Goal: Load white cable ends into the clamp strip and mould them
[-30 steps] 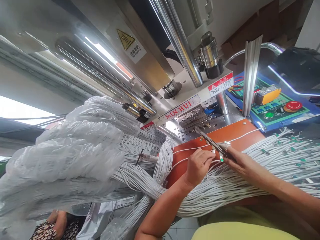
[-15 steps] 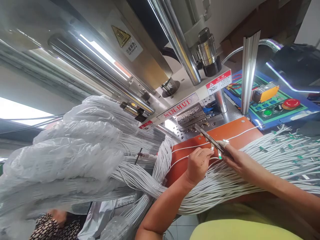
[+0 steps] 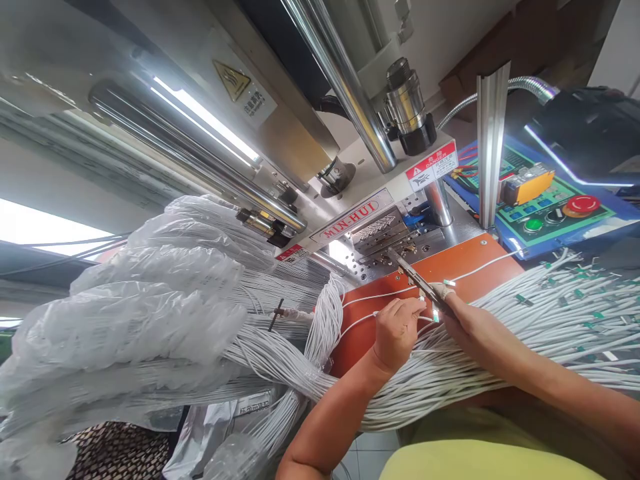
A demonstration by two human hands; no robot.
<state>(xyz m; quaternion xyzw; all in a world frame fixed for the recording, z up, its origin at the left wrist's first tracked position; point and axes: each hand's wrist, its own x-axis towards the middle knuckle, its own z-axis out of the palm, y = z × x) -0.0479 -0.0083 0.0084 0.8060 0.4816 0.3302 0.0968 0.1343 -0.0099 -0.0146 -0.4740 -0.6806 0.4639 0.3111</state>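
Note:
My right hand (image 3: 463,320) grips a long, narrow metal fixture bar (image 3: 417,280). Its far end reaches toward the press's lower mold area, and a pale wrap covers one fingertip. Close by, my left hand (image 3: 400,328) is closed in a pinch at the bar's near side, on a small white cable end (image 3: 423,302). Fingers partly hide that end. A green-and-white connector (image 3: 436,315) shows just below the bar, between the hands. White cables (image 3: 363,320) run across the orange work plate (image 3: 350,343) beneath.
The press (image 3: 367,210), with its metal posts, stands ahead. To the right lies a blue control box (image 3: 545,207) with a red stop button. Bundled white cables (image 3: 440,387) cross in front of me; plastic-wrapped bundles (image 3: 135,320) are piled left. A patterned fabric (image 3: 120,450) shows lower left.
The view has shifted slightly. Both hands stay at the metal bar, nearly in the same pose. At lower left, another person's hand has gone out of sight.

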